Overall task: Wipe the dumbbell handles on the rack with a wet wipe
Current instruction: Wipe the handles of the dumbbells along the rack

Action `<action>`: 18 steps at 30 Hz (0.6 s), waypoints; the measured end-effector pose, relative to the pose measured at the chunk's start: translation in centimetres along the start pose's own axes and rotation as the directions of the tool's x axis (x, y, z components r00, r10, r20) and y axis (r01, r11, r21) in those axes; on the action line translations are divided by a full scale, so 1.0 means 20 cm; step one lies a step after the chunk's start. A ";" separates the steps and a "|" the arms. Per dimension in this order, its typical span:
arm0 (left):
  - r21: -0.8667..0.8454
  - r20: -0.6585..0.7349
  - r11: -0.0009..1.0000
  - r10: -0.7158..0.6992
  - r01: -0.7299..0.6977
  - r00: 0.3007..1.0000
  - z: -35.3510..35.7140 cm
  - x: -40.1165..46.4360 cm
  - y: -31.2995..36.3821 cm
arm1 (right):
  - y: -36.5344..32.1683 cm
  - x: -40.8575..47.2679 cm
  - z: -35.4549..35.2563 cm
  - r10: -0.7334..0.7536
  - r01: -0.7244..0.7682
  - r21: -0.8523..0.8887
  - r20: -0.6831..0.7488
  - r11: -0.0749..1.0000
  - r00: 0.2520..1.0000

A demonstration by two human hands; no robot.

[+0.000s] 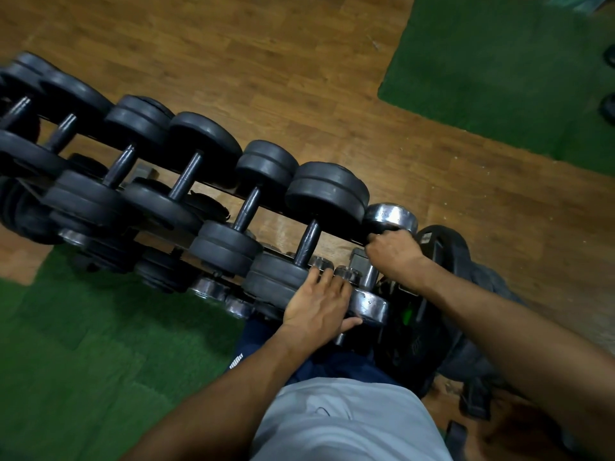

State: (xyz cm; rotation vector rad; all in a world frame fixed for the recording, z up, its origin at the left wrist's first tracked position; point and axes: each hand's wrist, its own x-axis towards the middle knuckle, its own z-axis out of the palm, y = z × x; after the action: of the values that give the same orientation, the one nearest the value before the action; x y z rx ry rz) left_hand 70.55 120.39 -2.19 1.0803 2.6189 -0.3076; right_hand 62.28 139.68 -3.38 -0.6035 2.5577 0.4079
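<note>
Our right hand [392,252] curls around the shiny silver dumbbell [379,261], hiding its handle. Our left hand [316,302] lies flat on its near end, holding nothing. We cannot see any wipe.

Small white logo on navy shorts [263,344], letters too blurred to read

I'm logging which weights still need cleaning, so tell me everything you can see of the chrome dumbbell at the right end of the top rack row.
The chrome dumbbell looks like shiny, scuffed metal, with two round heads and a short handle. It lies across the rack at the row's right end, beside a black dumbbell. The right hand is curled over its handle, hiding most of it; no wipe is visible there. The left hand rests flat against its near head.
</note>
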 end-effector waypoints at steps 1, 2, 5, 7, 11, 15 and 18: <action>-0.001 0.000 1.000 -0.001 0.001 1.000 0.00 0.00 0.00 | 0.00 0.02 -0.02 -0.008 0.009 -0.041 0.017 0.999 1.000; -0.004 0.001 1.000 0.000 0.000 1.000 0.00 0.00 0.00 | 0.00 0.04 -0.03 -0.014 0.017 -0.074 0.034 0.997 0.999; -0.005 -0.005 1.000 0.002 -0.002 1.000 0.00 0.00 0.00 | 0.00 0.06 -0.05 -0.030 0.036 -0.124 0.051 0.992 0.998; -0.007 -0.017 1.000 0.001 -0.001 1.000 0.01 0.00 0.00 | 0.00 0.07 -0.04 -0.038 0.047 -0.099 0.087 0.994 0.995; -0.012 -0.022 1.000 -0.002 0.001 1.000 0.01 0.00 0.00 | -0.04 0.10 -0.06 -0.050 0.051 0.002 0.198 0.999 0.979; -0.015 -0.024 1.000 -0.005 0.005 1.000 0.01 0.00 0.00 | -0.03 0.12 -0.08 0.010 -0.001 -0.078 0.116 0.997 0.993; -0.021 -0.028 1.000 -0.001 0.000 1.000 0.01 0.00 0.00 | -0.02 0.12 -0.08 0.014 -0.005 -0.058 0.154 0.998 0.988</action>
State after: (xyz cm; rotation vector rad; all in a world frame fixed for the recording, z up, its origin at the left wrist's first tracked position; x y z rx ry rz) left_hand 70.53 120.33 -2.43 1.0848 2.6406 -0.2658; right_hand 59.96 137.94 -3.25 -0.5585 2.4094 0.5132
